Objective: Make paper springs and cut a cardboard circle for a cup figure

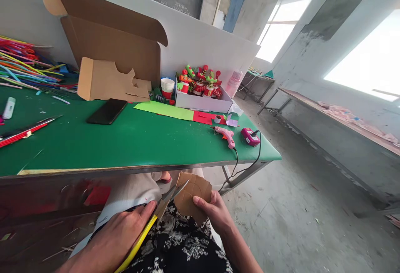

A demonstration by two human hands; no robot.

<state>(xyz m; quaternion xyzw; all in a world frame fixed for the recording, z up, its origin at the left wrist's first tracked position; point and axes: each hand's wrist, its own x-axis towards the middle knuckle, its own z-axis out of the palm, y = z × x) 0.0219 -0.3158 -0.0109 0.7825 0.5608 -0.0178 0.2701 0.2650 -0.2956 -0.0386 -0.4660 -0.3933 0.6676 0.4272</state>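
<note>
Green table [146, 144] | left hand [126, 227] closed around scissors [152, 222] | right hand [216, 209] pinching cardboard [196, 189]

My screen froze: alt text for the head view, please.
Left hand holds yellow-handled metal scissors, blades parted, at flat brown cardboard gripped by the right hand. Beyond, a long green table bears a rectangular black phone and pink glue gun.

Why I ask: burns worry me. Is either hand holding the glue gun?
No, the pink glue gun lies untouched on the green table.
</note>
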